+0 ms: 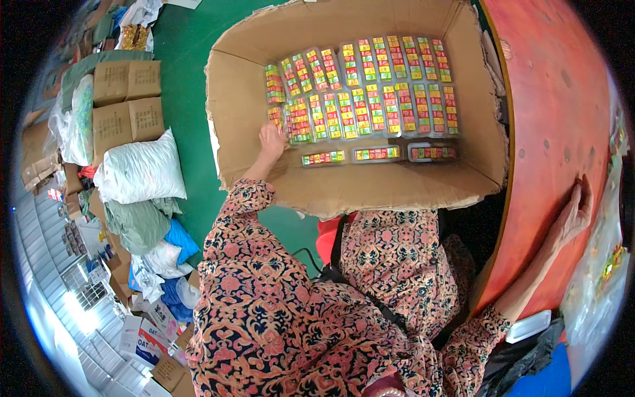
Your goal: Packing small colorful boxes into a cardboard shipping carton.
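Observation:
A big open cardboard box holds rows of small clear packs printed in yellow, green and red. My left hand reaches into the box at its lower left and rests on the packs there, fingers curled at a pack's edge. Three packs lie crosswise along the near row. My right hand lies flat on the red round table at the right, fingers spread, holding nothing. Both arms wear a patterned floral sleeve.
The green floor lies under the box. Closed cardboard cartons, a white filled sack and piled cloth and bags sit at the left. A clear plastic bag with colourful items lies on the table's right edge.

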The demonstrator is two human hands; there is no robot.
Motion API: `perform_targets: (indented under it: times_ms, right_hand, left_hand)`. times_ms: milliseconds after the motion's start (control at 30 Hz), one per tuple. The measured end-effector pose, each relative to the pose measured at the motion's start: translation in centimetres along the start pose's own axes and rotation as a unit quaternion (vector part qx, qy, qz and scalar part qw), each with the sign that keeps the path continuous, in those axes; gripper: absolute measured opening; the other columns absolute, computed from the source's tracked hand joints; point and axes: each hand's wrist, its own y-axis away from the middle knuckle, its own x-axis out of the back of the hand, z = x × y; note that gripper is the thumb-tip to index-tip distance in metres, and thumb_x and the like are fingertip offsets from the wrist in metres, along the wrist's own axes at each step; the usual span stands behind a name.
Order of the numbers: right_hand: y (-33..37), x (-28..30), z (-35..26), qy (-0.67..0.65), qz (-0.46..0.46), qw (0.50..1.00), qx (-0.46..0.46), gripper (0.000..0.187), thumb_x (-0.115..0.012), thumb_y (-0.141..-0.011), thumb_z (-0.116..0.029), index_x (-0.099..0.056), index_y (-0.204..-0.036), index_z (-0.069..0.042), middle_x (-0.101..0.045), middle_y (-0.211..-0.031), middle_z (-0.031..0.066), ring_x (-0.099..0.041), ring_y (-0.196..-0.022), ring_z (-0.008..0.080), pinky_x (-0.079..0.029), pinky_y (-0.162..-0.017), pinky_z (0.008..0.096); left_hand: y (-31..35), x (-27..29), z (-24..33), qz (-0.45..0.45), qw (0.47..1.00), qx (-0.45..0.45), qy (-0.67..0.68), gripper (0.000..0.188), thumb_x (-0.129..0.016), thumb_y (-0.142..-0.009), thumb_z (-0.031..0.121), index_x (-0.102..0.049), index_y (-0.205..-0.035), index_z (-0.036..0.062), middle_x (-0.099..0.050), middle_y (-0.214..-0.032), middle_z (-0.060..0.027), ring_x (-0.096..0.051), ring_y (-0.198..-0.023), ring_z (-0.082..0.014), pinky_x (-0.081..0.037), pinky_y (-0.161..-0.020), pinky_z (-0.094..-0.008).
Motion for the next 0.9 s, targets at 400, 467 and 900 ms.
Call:
perform_targets:
  times_ms: [400,467,900]
  right_hand:
    - [0.0,-0.1,-0.1,0.006,-0.005,1.000,0.013,0.025,-0.052,-0.086,-0.010,-0.059,-0.105,0.004,-0.061,-0.100,0.0090,-0.054,-0.090,0.0149,-0.041,-0.083,0.0242]
    - [0.1,0.2,0.2,0.003,-0.002,1.000,0.011,0.025,-0.052,-0.086,-0.010,-0.059,-0.105,0.003,-0.061,-0.100,0.0091,-0.054,-0.090,0.0147,-0.041,-0.082,0.0241]
    - [-0.2,0.5,0.6,0.014,-0.005,1.000,0.001,0.026,-0.051,-0.086,-0.013,-0.059,-0.107,0.001,-0.061,-0.102,0.0084,-0.054,-0.094,0.0154,-0.039,-0.087,0.0253]
  left_hand:
    - [0.0,0.8,-0.6,-0.136,0.990,0.037,0.011,0.044,-0.081,-0.051,0.020,-0.058,-0.081,-0.0019,-0.056,-0.089,-0.0205,-0.055,-0.088,-0.0360,-0.047,-0.076,-0.0392]
    - [-1.9,1.7,1.7,-0.254,0.966,0.045,-0.003,0.047,-0.081,-0.053,0.022,-0.058,-0.086,-0.0019,-0.055,-0.092,-0.0192,-0.055,-0.088,-0.0360,-0.048,-0.074,-0.0385]
    - [0.4,1.7,1.7,-0.261,0.954,-0.067,-0.131,0.049,-0.074,-0.066,0.026,-0.050,-0.097,-0.0039,-0.055,-0.091,-0.0157,-0.060,-0.084,-0.0286,-0.052,-0.067,-0.0327]
